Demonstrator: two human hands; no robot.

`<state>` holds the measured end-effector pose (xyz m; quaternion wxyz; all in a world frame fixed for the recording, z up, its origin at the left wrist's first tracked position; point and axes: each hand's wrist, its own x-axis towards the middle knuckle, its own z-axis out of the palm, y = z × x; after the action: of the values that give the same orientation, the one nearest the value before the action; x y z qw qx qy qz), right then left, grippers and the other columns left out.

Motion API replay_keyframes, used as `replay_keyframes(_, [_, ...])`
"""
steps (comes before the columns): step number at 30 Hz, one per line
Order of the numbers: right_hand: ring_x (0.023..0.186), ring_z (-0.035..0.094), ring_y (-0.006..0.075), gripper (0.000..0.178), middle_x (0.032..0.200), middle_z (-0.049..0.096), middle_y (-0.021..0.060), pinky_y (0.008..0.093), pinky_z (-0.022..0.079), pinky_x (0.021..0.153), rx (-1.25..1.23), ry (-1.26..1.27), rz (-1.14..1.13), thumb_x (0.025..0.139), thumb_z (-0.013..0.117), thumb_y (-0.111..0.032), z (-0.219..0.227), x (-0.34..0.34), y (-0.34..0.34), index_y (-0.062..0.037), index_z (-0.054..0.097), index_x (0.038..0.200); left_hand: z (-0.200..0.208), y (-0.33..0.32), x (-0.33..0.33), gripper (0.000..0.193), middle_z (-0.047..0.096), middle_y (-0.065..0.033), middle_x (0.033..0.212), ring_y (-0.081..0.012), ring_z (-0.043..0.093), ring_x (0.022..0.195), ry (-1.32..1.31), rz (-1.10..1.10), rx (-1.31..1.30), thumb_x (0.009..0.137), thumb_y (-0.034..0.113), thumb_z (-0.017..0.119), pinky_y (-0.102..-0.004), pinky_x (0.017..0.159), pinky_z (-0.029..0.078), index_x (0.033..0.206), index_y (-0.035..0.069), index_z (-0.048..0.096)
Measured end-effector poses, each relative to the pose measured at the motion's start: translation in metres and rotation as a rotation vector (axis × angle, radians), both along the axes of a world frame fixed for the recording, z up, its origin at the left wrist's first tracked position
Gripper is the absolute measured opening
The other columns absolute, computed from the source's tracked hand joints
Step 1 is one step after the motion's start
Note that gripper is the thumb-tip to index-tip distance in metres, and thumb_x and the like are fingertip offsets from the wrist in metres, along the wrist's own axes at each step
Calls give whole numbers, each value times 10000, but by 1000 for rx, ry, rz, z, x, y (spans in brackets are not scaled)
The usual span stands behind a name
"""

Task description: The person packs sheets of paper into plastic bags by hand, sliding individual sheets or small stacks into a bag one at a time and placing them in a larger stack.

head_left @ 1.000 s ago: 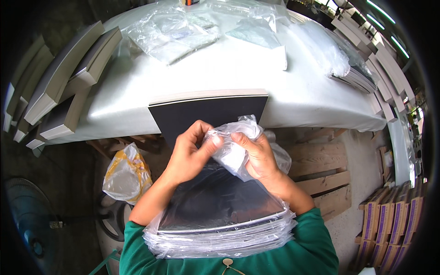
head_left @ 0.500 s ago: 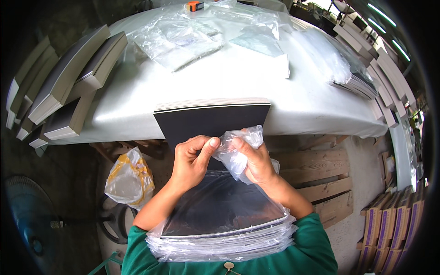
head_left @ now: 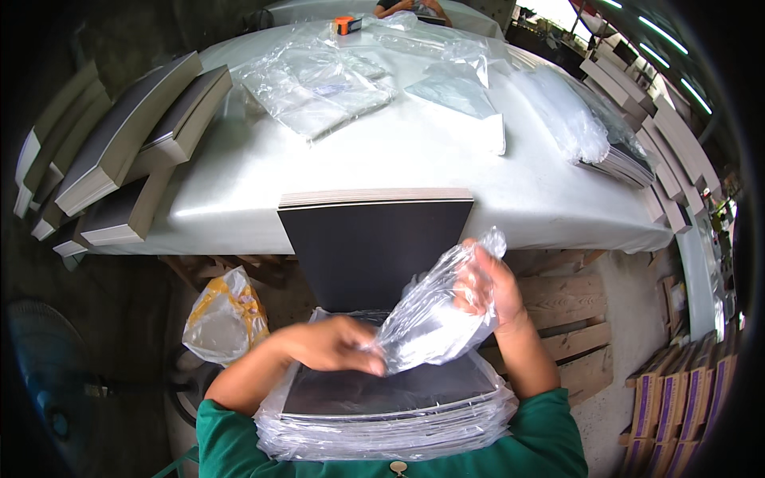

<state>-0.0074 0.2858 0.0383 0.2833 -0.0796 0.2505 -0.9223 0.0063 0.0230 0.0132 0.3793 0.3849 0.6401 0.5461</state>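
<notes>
A crumpled clear plastic bag [head_left: 434, 323] is stretched between my two hands. My right hand [head_left: 492, 287] is closed on its upper end, with the film bunched around the fingers. At its lower left edge my left hand [head_left: 339, 344] pinches the film, its fingertips slightly blurred. Under the bag, against my body, lies a stack of dark flat sheets in clear plastic [head_left: 382, 430]. Just beyond my hands, a pile of black boards [head_left: 374, 247] leans upright at the table's edge, its pale edges upward.
Stacks of thick dark boards [head_left: 127, 135] stand at the table's left. On the white-covered table [head_left: 358, 163] lie plastic-wrapped packs [head_left: 319, 95] and an orange tape measure [head_left: 347, 25]. More wrapped boards [head_left: 621, 163] sit at the right. A fan [head_left: 56, 382] and wooden pallet [head_left: 566, 319] are below.
My right hand has moved up and right, drawing the bag out longer. My left hand has come down and nearer to me. Another person's arms now show at the far table.
</notes>
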Motion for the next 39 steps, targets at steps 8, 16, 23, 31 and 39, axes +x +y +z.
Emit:
replay_keyframes(8, [739,569,131,199,847,600,85,289,473,671,246,49,-260,819,577,-168,-8,-6,21,-36,557,967,5,-17,-1,252,592,-49,677,-155,565,659,35,287,113,789,256,617,-296,683,466,857,13,607])
replay_keyframes(16, [768,538,152,405,919,570,66,322,445,681,340,370,-110,816,567,-288,-38,12,23,-22,487,1110,-9,-26,-10,285,562,-53,802,-170,552,771,-692,951,217,847,351,483,-388,746,461,878,73,542])
replay_keyframes(23, [600,444,89,496,687,447,-17,227,412,568,117,235,-432,736,649,-176,-32,-1,1,-63,397,1147,-5,-50,27,513,585,-80,960,-232,560,870,-679,790,716,650,249,682,-389,860,402,1091,40,523])
replay_keyframes(31, [659,515,149,362,913,508,70,254,410,575,1637,1095,-1550,664,548,97,15,-35,-14,-80,600,976,29,-46,-37,507,435,-29,769,-158,433,685,675,1101,24,625,-145,464,-205,643,357,1069,86,545])
replay_keyframes(39, [624,549,160,217,999,564,120,235,430,528,1622,1573,-1302,671,617,29,-21,38,28,-24,658,877,27,-68,18,58,526,-91,675,-155,506,605,644,791,234,670,1,581,-254,550,380,718,-4,614])
